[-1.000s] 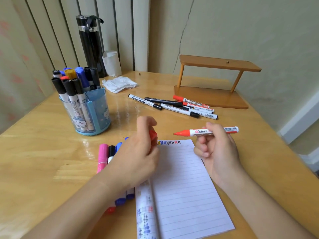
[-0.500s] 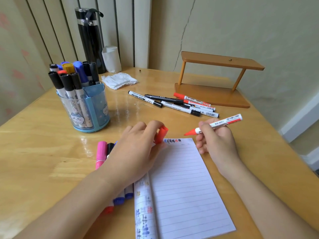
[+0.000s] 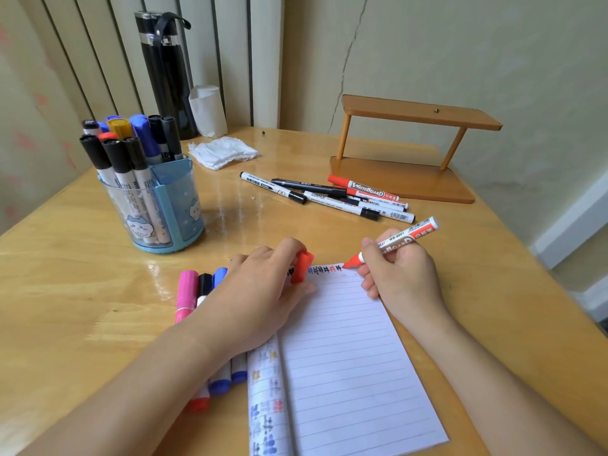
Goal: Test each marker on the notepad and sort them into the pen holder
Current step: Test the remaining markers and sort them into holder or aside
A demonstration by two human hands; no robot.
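Red marker (image 3: 393, 245) tip on notepad (image 3: 352, 350)

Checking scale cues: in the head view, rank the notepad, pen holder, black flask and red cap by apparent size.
1. notepad, nearest the camera.
2-3. pen holder and black flask: holder wider, flask taller and farther back; too close to rank.
4. red cap, pinched by the left hand.

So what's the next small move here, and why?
Probably press the tip down and draw a short stroke. The right hand grips the uncapped red marker with its tip at the top edge of the notepad, beside the row of test marks; the left hand holds the red cap.
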